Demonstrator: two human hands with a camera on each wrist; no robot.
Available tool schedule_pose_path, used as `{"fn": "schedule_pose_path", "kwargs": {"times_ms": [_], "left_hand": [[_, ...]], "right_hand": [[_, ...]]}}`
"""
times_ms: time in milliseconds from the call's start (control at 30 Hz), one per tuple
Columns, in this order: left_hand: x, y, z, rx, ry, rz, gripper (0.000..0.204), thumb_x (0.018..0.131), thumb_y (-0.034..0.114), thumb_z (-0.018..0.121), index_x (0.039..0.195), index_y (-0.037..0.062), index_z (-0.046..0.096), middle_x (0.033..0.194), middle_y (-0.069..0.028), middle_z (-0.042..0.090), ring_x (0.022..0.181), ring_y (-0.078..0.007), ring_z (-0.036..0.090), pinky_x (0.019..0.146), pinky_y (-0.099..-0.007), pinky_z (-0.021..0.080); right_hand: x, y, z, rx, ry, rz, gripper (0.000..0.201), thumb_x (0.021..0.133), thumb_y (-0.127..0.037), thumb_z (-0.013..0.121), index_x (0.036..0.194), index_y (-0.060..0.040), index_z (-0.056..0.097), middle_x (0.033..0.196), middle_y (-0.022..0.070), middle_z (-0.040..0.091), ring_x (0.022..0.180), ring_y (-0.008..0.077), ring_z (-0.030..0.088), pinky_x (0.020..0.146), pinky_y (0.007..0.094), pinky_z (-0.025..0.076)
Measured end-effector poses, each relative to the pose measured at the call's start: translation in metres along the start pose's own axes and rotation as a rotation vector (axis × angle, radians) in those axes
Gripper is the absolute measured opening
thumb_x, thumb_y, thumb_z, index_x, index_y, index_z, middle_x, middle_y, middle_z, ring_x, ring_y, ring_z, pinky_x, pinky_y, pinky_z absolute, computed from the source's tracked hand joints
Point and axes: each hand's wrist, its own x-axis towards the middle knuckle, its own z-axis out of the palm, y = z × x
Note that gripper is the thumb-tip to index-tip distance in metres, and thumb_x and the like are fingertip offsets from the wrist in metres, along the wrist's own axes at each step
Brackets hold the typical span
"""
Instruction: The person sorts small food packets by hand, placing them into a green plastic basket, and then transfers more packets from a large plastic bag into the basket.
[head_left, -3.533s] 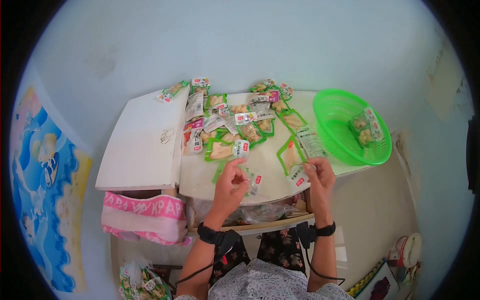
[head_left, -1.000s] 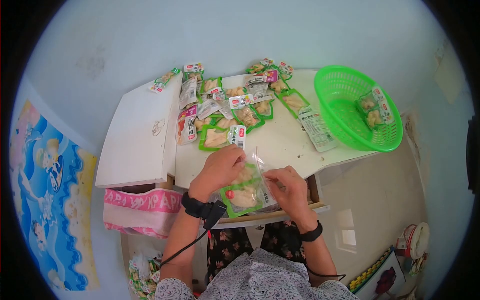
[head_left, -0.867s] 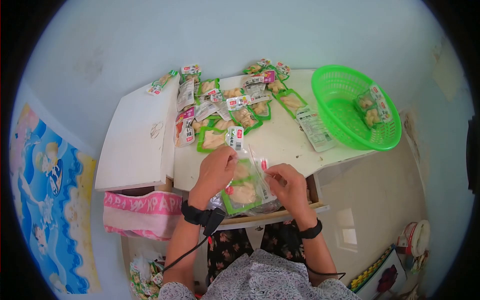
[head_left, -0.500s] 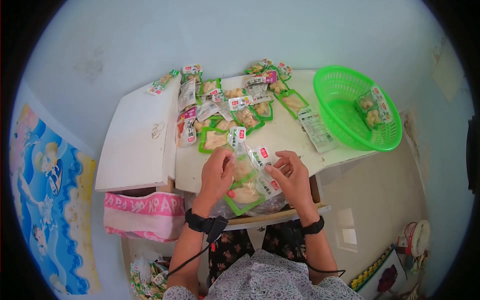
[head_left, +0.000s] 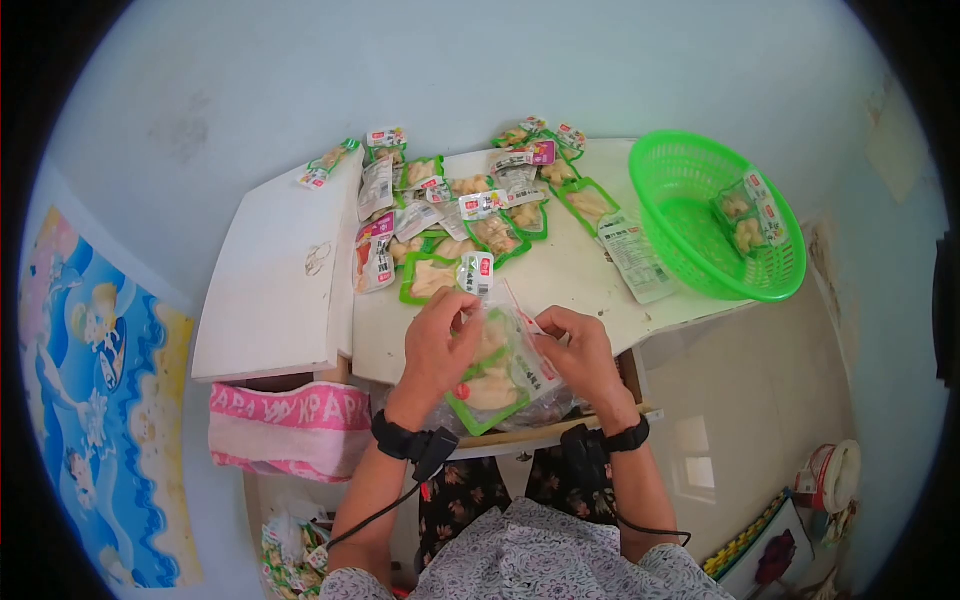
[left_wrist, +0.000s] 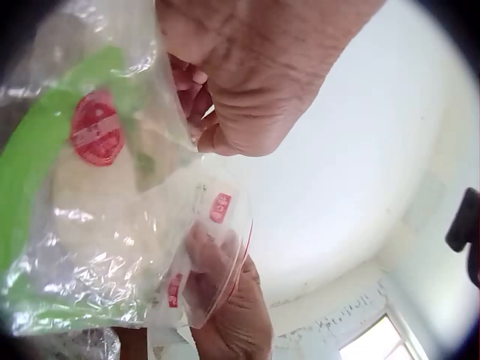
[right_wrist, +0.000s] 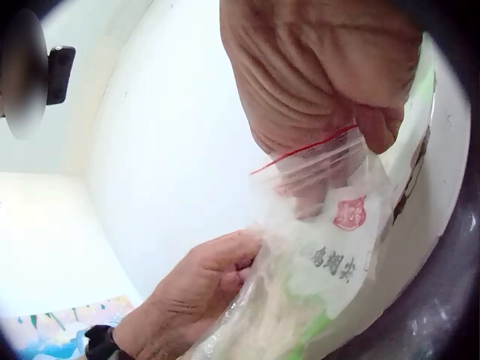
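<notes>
A clear zip-lock bag [right_wrist: 319, 154] with a red line along its mouth is held tilted over the desk's front edge. Green-edged snack packets [head_left: 490, 392] with pale food and white labels lie inside it. My left hand [head_left: 437, 338] pinches the bag's side near the top, fingers curled, as the left wrist view also shows. At the mouth, my right hand [head_left: 582, 352] grips the bag's other side; in the right wrist view its thumb is at the red line and some fingers show through the plastic.
Several snack packets [head_left: 496, 236] are spread over the back of the white desk [head_left: 570, 290]. A green basket [head_left: 685, 262] with packets stands at the right. Below the hands is an open drawer [head_left: 640, 415] with clear plastic; a pink towel [head_left: 290, 425] hangs at left.
Earlier the hands were apart, with loose packets near them on the desk; now both hold the zip-lock bag with packets in it. Over the last second the right hand shifted slightly around its mouth.
</notes>
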Motion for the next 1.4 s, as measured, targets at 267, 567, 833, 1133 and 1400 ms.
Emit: {"fn": "schedule_pose_path", "kwargs": {"times_ms": [267,567,833,1133,1400], "left_hand": [[0.030,0.001,0.008,0.000,-0.069,0.032,0.017,0.094,0.013,0.069,0.106,0.0019,0.069,0.097,-0.0101,0.067,0.088,-0.0223,0.064,0.082,-0.0336,0.052],[0.041,0.025,0.011,0.116,0.024,0.316,0.031,0.093,0.012,0.065,0.123,0.0047,0.068,0.123,-0.0160,0.066,0.111,-0.0356,0.063,0.095,-0.0414,0.052],[-0.025,0.012,-0.009,0.386,0.033,0.129,0.038,0.094,0.014,0.064,0.129,0.0009,0.063,0.134,-0.0186,0.060,0.129,-0.0395,0.054,0.111,-0.0484,0.042],[-0.058,0.017,0.004,0.440,-0.092,0.238,0.032,0.091,0.016,0.068,0.120,0.0032,0.067,0.139,-0.0145,0.059,0.140,-0.0349,0.047,0.120,-0.0549,0.029],[-0.063,0.008,-0.006,0.390,-0.003,0.246,0.028,0.092,0.015,0.067,0.118,0.0030,0.068,0.134,-0.0154,0.063,0.135,-0.0359,0.053,0.117,-0.0534,0.034]], "right_hand": [[0.022,0.004,0.001,-0.170,-0.094,-0.084,0.017,0.088,-0.009,0.076,0.101,-0.0003,0.070,0.081,0.0046,0.068,0.073,0.0082,0.055,0.068,0.0295,0.048],[0.039,0.012,0.011,-0.153,-0.206,-0.088,0.036,0.082,-0.018,0.077,0.112,-0.0035,0.065,0.096,0.0179,0.071,0.088,0.0396,0.067,0.078,0.0454,0.053],[0.024,0.008,0.008,0.161,-0.200,0.034,0.024,0.093,-0.007,0.070,0.116,-0.0007,0.070,0.092,0.0051,0.066,0.081,0.0135,0.064,0.070,0.0313,0.052],[0.018,0.024,0.024,-0.215,0.075,-0.343,0.026,0.091,0.005,0.060,0.114,-0.0015,0.070,0.094,0.0118,0.066,0.082,0.0198,0.064,0.073,0.0317,0.052],[0.003,0.012,0.033,0.205,0.477,-0.199,0.017,0.099,0.004,0.058,0.114,0.0005,0.067,0.091,0.0057,0.066,0.076,0.0106,0.063,0.064,0.0240,0.052]]}}
